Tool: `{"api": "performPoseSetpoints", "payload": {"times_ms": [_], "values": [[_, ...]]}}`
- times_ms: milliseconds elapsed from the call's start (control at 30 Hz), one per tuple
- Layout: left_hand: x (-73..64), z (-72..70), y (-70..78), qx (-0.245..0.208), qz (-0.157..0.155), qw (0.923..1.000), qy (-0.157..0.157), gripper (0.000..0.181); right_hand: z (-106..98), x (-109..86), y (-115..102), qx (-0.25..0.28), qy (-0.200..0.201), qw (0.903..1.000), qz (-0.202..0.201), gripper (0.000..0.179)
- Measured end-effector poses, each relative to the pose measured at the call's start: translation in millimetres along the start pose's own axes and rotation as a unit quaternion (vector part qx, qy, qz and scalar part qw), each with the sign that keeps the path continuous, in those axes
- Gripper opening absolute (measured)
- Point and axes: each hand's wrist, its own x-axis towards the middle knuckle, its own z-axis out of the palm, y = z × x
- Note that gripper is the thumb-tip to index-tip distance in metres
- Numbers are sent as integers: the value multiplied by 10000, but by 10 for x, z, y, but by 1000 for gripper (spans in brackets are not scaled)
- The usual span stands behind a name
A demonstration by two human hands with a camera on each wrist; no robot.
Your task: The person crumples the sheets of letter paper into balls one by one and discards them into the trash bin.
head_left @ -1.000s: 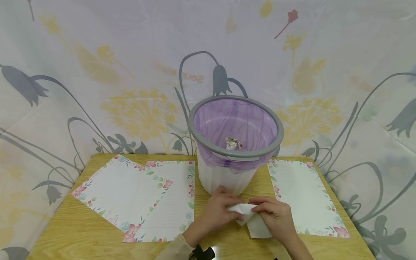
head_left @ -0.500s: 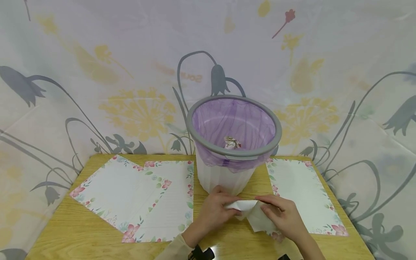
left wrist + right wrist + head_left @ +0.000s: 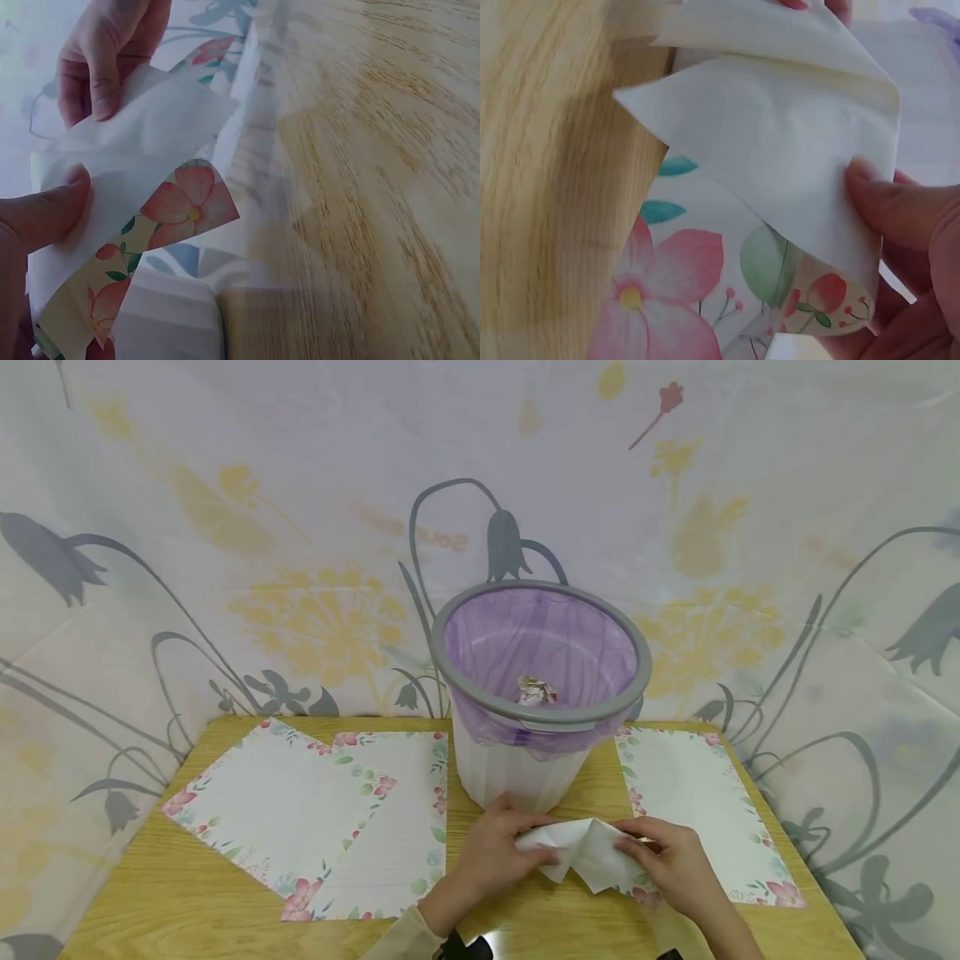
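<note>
A creased sheet of paper [image 3: 592, 847], white on the facing side with a flower print on the other, is stretched between both hands above the table's front. My left hand [image 3: 491, 853] pinches its left end, thumb on the white face. My right hand [image 3: 673, 864] grips the right end in the same manner. Folded-over corners show pink flowers in the left wrist view, where the left thumb [image 3: 56, 214] presses the paper. In the right wrist view the paper [image 3: 757, 142] has a pointed flap hanging over its printed part. Just behind the hands stands a white bin [image 3: 502, 768].
A purple liner [image 3: 540, 635] covers the bin's inside, with a crumpled shiny scrap [image 3: 537, 691] in it. Two overlapping flower-bordered sheets lie left, one askew [image 3: 277, 802], one straighter [image 3: 397, 835]. A third sheet [image 3: 697, 810] lies right. A printed cloth [image 3: 300, 527] hangs behind the table.
My right hand has moved right, away from the left hand, and the paper has spread wider between them, its printed corner now showing. The left hand has stayed nearly in place.
</note>
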Motion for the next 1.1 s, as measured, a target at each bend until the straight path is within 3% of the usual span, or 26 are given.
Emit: {"api": "performPoseSetpoints", "payload": {"times_ms": [367,633,733,900,1000,1100], "values": [[26,22,-21,182,572,9981,-152,51,120,23,2,-676,1309,9883,-393,33],[30,94,-51,222,975,9935,540,46,288,54,-79,-571,2067,9767,24,29],[36,102,-56,159,1110,9914,682,46,340,70,-106,-496,2230,9734,194,28],[31,74,-32,50,1090,9938,221,39,359,113,-205,-280,2412,9692,410,27],[33,66,-31,-86,1112,9937,68,34,366,107,-210,-108,2355,9704,525,26],[45,80,-47,-229,1294,9913,71,41,383,65,-142,184,2094,9758,605,25]]}}
